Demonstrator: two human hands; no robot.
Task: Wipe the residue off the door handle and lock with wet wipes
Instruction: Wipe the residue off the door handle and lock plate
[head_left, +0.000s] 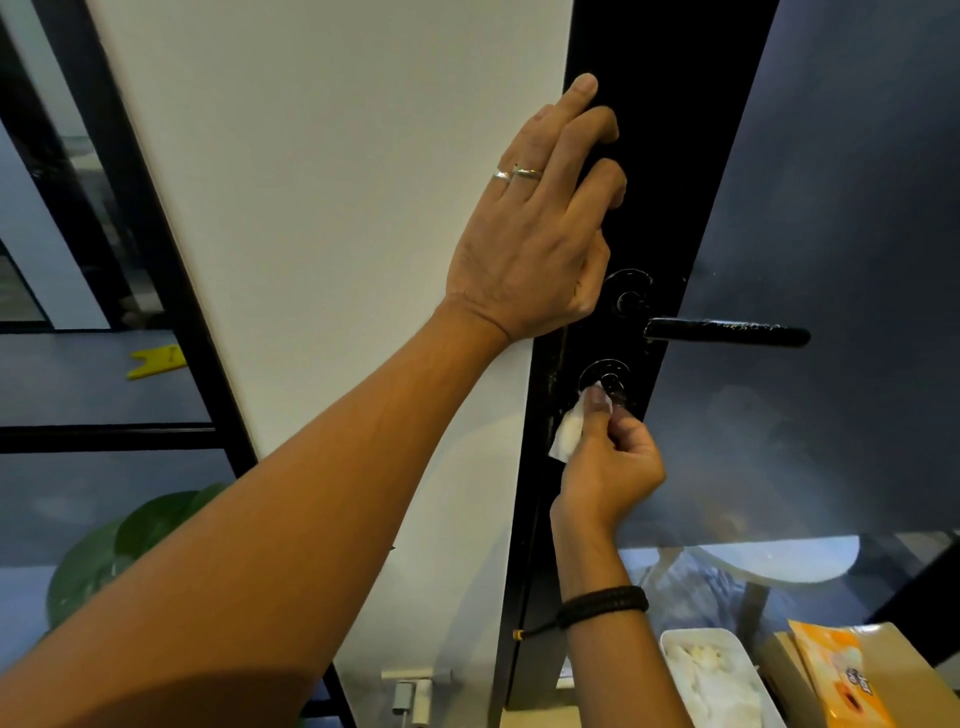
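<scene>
A black door frame (670, 156) carries a black lever handle (727, 331) with pale residue along its top, and a round lock (605, 376) below the handle's rose. My right hand (608, 462) pinches a white wet wipe (569, 434) and presses it against the lock's lower left side. My left hand (540, 218) grips the door's edge above the handle, its fingers curled round onto the black face.
A white tub (675, 644) of used wipes and an orange wet-wipe pack (836, 675) on a cardboard box sit at the lower right. White wall panel to the left; a green plant (135, 540) stands low left. Frosted glass fills the door to the right.
</scene>
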